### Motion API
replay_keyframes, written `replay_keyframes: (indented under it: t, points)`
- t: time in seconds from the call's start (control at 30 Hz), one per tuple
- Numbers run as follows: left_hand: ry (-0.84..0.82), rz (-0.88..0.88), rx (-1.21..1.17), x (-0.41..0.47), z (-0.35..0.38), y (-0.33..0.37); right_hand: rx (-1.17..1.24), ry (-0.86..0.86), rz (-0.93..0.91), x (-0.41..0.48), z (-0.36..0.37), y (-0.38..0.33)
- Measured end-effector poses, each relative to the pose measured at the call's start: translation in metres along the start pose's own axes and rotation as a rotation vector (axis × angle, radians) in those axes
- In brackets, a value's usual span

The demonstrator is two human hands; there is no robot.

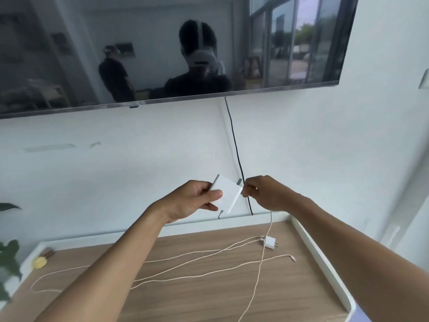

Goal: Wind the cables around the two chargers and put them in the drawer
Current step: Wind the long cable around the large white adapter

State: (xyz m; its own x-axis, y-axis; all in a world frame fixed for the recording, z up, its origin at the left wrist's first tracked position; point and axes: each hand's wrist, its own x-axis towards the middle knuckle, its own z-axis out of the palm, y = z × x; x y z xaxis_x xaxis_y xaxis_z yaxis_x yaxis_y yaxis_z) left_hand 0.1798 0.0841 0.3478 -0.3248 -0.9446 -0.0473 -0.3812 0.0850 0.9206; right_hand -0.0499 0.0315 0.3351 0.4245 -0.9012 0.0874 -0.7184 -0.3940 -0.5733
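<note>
**Large charger held up, small one left on the table**

The left hand (197,198) held the large white charger (226,194) in the air above the table (209,296), its grip closed on the block's left edge with the thumb across the front face. The right hand (264,194) met the charger's right edge, fingertips pinched shut on what looked like the end of a pale cable (260,270); the pinch point itself was too small to make out clearly. That cable dropped from the right hand down onto the wooden top. The small white charger (269,242) lay on the table towards the back right, with its own cable (185,261) trailing leftwards in long loose runs. A television (162,47) hung on the wall above.
</note>
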Motion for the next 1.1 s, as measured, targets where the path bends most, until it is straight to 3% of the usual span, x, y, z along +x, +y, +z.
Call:
replay_keyframes:
  t: [0.2,0.4,0.73,0.87,1.1]
  points:
    - [-0.041,-0.015,0.183,0.001,0.006,0.004,-0.112,-0.008,-0.002,0.007,-0.035,-0.011]
    - [0.156,-0.092,0.355,-0.003,-0.001,-0.019,-0.180,-0.024,-0.050,0.008,-0.025,-0.051]
    - [0.367,-0.126,0.216,0.011,0.023,-0.027,-0.167,0.163,-0.002,-0.012,0.001,-0.048]
    - [0.492,-0.163,0.017,0.022,0.028,-0.024,-0.147,0.243,0.009,-0.029,0.017,-0.049]
    - [0.556,-0.183,-0.300,0.034,0.043,-0.012,0.097,0.367,-0.012,-0.046,0.053,-0.036]
